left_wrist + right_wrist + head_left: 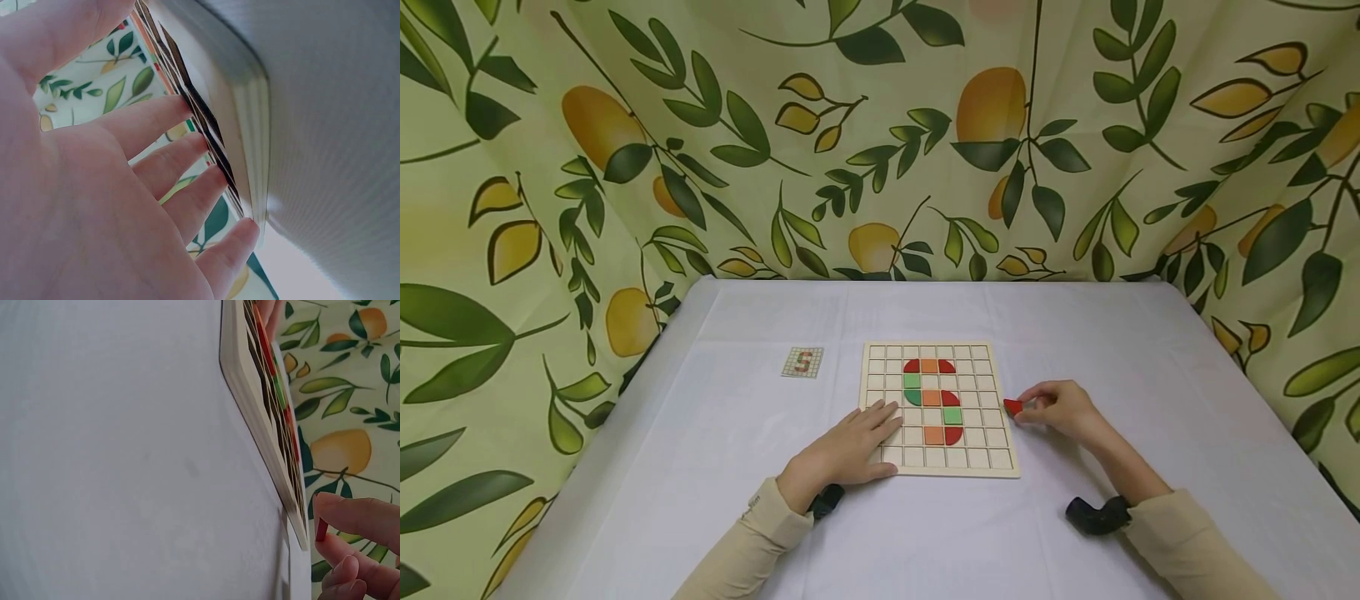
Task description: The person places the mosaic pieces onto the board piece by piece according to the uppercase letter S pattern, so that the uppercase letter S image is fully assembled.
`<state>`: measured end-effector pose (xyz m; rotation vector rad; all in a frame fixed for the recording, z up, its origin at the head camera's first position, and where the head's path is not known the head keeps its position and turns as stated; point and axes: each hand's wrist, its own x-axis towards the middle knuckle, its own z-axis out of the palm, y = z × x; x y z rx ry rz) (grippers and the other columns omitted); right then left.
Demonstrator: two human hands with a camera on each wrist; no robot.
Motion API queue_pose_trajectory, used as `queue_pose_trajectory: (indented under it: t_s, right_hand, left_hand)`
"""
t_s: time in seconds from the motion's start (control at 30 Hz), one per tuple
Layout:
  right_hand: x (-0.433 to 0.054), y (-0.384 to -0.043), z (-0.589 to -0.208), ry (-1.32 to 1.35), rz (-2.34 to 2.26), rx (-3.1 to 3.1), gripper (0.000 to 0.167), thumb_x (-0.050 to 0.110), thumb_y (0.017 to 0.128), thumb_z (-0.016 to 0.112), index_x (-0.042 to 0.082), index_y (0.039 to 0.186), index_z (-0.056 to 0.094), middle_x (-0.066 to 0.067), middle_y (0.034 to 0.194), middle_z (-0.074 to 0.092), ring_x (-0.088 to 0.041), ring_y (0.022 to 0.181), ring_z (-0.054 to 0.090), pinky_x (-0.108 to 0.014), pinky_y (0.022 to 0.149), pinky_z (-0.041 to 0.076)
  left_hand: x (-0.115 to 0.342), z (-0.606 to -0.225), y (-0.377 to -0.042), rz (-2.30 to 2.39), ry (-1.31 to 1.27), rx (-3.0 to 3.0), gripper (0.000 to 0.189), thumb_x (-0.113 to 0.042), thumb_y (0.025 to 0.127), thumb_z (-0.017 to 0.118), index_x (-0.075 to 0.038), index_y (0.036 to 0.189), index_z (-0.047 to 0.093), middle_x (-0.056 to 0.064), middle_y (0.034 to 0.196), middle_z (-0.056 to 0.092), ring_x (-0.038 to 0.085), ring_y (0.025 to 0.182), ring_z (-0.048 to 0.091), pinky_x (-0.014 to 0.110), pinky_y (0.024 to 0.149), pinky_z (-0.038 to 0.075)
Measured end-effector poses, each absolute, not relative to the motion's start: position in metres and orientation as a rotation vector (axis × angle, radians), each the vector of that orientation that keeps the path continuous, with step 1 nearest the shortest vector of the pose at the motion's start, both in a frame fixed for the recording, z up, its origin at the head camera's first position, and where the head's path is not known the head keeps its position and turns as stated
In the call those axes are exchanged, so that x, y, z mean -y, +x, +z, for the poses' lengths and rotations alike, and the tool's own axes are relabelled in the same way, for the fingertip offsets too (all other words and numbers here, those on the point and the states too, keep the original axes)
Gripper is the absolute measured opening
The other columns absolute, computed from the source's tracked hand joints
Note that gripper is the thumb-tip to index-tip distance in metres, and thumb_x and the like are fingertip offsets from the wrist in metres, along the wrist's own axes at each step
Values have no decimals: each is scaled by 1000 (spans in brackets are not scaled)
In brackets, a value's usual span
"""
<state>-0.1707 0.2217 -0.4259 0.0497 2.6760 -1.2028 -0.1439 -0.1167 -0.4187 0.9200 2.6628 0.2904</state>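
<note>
A square wooden grid board (981,458) lies on the table, with red, orange and green tiles set in its cells in an S-like shape. My left hand (850,442) rests on the board's left side with straight, spread fingers; in the left wrist view its fingertips (215,178) are at the board's edge. Just off the board's right edge, my right hand (1060,408) pinches a red quarter-round tile (1012,407) between thumb and fingers. The right wrist view shows this red tile (322,529) edge-on in the pinch.
A small pattern card (802,362) showing an S on a grid lies left of the board. A white cloth covers the table (737,325). Behind it hangs a curtain (880,150) printed with leaves and fruit. Each wrist wears a black device (1097,515).
</note>
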Motion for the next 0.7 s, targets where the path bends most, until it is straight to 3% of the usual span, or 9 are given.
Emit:
queue_pose_trajectory:
  t_s: [0.7]
  right_hand:
    - [-192,-162,-423,-31,-1258,-2631,33,11,73,81,-5,99,69,2,64,44,-11,62,40,-20,50,31]
  left_hand:
    - [117,-418,-144,286,903,-2653,70,-40,92,62,-12,150,35,7,161,28,27,151,24,49,122,27]
